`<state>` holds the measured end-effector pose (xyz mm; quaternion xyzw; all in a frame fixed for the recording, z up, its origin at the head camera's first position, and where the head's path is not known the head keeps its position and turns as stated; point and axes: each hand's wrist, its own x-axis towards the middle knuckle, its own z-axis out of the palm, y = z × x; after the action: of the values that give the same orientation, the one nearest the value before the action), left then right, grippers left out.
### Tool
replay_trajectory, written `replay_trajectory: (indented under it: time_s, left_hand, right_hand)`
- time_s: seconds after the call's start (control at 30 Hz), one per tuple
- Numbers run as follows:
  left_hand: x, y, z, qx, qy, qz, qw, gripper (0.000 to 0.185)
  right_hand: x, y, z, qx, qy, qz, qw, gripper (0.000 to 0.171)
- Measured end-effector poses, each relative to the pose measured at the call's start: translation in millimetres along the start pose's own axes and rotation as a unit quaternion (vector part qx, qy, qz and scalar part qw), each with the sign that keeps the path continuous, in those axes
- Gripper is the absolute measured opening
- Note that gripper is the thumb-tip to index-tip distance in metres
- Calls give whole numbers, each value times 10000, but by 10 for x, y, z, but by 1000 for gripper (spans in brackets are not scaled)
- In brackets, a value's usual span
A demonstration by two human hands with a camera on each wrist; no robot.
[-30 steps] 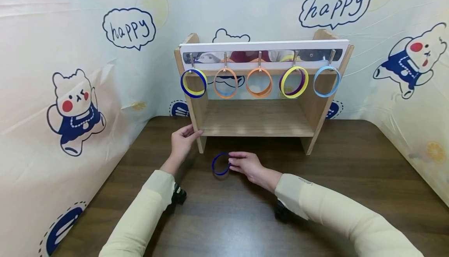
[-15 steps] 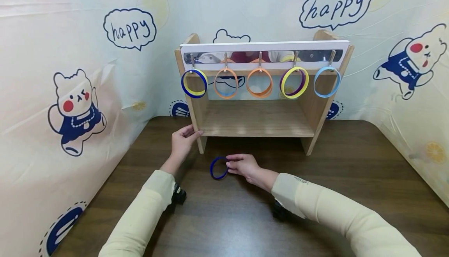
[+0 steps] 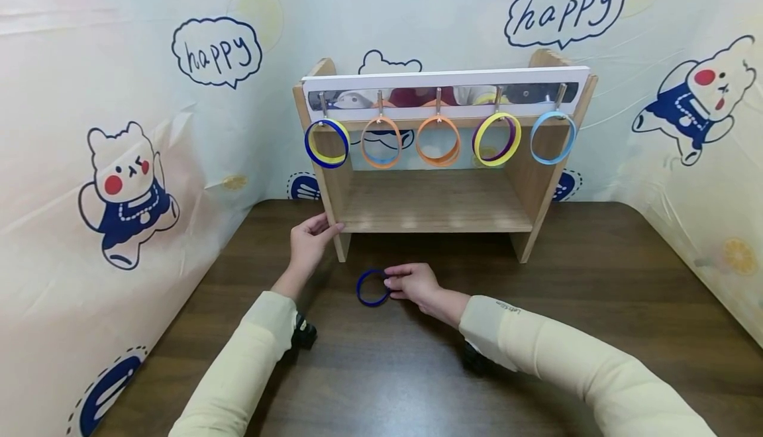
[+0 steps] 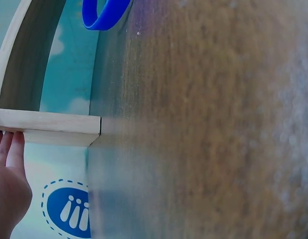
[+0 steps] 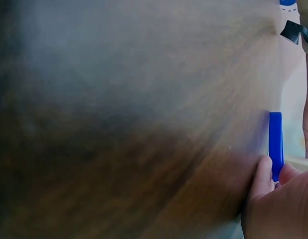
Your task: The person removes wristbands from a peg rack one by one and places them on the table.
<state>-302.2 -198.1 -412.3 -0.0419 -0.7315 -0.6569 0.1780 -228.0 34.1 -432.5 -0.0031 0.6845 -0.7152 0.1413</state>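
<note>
now my right hand (image 3: 415,285) pinches the blue ring (image 5: 276,142) between thumb and fingers; left of them, my left hand (image 3: 306,245) rests, fingers straight, against the wooden rack (image 3: 438,202).

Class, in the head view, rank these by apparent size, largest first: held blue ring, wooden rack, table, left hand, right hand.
1. Table
2. Wooden rack
3. Left hand, right hand: too alike to rank
4. Held blue ring

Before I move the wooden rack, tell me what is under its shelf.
Under the shelf, the head view shows dark tabletop between the side panels. Farther back, the shelf covers that view, so anything there is hidden.
</note>
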Motion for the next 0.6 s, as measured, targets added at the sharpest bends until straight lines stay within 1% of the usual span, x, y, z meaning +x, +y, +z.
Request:
replay_trajectory:
  time_s: [0.13, 0.27, 0.6]
  left_hand:
    - [3, -3, -4, -17, -4, -40, 10000, 45]
    - [-3, -1, -3, -20, -7, -66, 10000, 45]
    - [1, -13, -2, -81, -7, -12, 10000, 43]
  right_hand:
    - [-16, -2, 2, -230, 5, -127, 9997, 28]
    - [-14, 10, 4, -329, 34, -217, 9992, 27]
    - [-9, 0, 17, -500, 114, -260, 9983, 26]
